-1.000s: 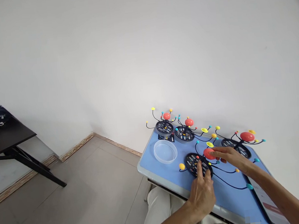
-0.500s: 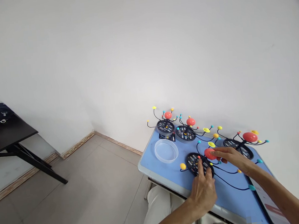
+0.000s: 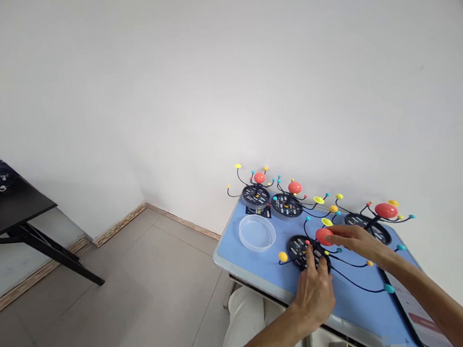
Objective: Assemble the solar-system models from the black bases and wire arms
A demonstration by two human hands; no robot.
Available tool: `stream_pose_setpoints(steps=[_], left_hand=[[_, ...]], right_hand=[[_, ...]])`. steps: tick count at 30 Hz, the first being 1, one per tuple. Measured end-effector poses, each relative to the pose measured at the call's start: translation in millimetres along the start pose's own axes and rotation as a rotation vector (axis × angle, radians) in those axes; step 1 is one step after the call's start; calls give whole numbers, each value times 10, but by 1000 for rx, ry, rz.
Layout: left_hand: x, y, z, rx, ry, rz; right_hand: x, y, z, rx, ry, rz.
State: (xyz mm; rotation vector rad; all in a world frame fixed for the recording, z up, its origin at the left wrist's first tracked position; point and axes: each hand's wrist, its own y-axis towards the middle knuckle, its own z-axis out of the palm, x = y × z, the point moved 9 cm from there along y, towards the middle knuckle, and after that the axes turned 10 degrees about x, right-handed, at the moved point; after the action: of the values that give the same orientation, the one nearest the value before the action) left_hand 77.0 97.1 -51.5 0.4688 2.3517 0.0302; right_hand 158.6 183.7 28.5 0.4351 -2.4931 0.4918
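Note:
A planet-model toy with a round black printed base [image 3: 296, 248] and thin curved black arms tipped with coloured balls stands near the front edge of the blue tabletop [image 3: 240, 260]. On its centre sits a red ball [image 3: 323, 236], pinched at its right side between the thumb and fingers of my right hand [image 3: 350, 238]. My left hand [image 3: 315, 291] rests on the base with index and middle fingers stretched out and apart; the index fingertip is by a small red ball [image 3: 307, 242]. Part of the base is hidden under those fingers.
Similar toys stand behind: one at the back left [image 3: 256, 195], one beside it [image 3: 287, 205], one at the right [image 3: 368, 228]. A clear round lid [image 3: 257, 233] lies left. A tablet-like screen [image 3: 416, 308] lies at the right. A dark table [image 3: 9, 208] stands far left.
Almost nothing differs. The view has shifted very slightly; both hands stay on the same toy in nearly the same pose.

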Motion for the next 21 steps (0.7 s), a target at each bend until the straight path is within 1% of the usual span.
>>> stream_pose_setpoints(steps=[8,13,18,21], left_hand=[[30,14,39,5,-33,-5],[31,13,14,19,-64,-12],[34,-9,-8,29,-101,-25],[52,-7,4,23,-128,-34]], right_hand=[[117,-33,-59,-108,-197,-49],[225,-50,-42,-112,-279,-124],[274,-48,-27,-66,-265,-170],[286,-58,-71,-71,-189,-136]])
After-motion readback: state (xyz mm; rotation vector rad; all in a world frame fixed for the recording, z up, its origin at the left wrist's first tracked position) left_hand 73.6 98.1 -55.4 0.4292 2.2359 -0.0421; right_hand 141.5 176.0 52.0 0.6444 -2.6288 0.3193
